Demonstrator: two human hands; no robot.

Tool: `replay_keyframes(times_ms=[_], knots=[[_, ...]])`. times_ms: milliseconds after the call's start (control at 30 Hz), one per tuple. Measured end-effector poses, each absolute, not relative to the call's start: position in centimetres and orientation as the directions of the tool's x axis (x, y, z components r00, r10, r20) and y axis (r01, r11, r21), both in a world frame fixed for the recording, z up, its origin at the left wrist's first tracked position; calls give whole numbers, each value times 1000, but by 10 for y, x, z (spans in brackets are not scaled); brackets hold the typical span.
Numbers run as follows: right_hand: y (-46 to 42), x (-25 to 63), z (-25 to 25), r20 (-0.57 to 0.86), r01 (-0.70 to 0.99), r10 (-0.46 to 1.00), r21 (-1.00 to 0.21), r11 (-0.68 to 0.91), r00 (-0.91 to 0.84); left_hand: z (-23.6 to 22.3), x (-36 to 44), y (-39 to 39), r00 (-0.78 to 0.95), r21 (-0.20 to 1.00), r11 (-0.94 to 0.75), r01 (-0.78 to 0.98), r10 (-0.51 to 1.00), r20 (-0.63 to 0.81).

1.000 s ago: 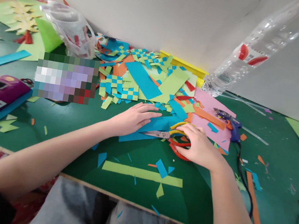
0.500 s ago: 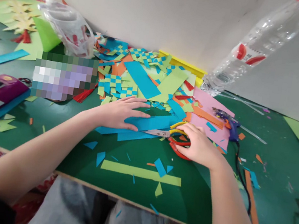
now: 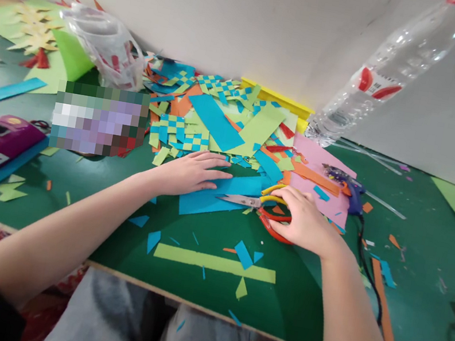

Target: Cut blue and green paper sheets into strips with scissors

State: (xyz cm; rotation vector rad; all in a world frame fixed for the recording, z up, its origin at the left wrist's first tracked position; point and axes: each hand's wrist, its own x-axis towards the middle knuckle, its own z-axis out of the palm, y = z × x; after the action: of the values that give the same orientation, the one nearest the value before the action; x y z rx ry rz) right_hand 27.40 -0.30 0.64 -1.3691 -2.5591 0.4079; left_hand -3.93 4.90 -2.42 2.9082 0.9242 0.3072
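Observation:
My left hand (image 3: 192, 173) lies with its fingers stretched out over blue paper strips (image 3: 205, 200) on the green tabletop. Its fingertips point right, toward the far edge of the strips. A pair of scissors (image 3: 244, 200) with yellow and red handles is gripped in my right hand (image 3: 300, 220). Their blades point left across the blue paper, close to my left fingers, and look closed or nearly so. Part of the paper is hidden under my left hand. In front of both hands a light green strip (image 3: 216, 263) lies flat among small blue scraps (image 3: 244, 255).
Woven paper pieces (image 3: 173, 129) and cut strips pile up behind my hands. A glue gun (image 3: 350, 194) lies on pink paper (image 3: 312, 155) at the right. A tilted plastic bottle (image 3: 377, 79), a plastic bag (image 3: 108, 49) and a purple power strip (image 3: 0, 144) stand around.
My left hand has shifted slightly, and its thumb no longer shows beside the blades. More of the lower blue strip's left end is uncovered. The scissors stay almost in place.

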Motion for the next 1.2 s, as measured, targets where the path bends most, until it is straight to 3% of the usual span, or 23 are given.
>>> replay_keyframes(times_ms=[333, 600, 1200], knots=[[-4, 273, 8, 61, 778, 835, -331, 534, -547, -24, -34, 47, 793, 184, -806, 562, 589, 158], [-3, 271, 5, 65, 770, 830, -339, 540, -553, -23, -32, 48, 836, 129, -842, 523, 537, 115], [2, 275, 1, 83, 776, 821, -284, 563, -565, -29, -34, 51, 833, 132, -838, 530, 544, 102]])
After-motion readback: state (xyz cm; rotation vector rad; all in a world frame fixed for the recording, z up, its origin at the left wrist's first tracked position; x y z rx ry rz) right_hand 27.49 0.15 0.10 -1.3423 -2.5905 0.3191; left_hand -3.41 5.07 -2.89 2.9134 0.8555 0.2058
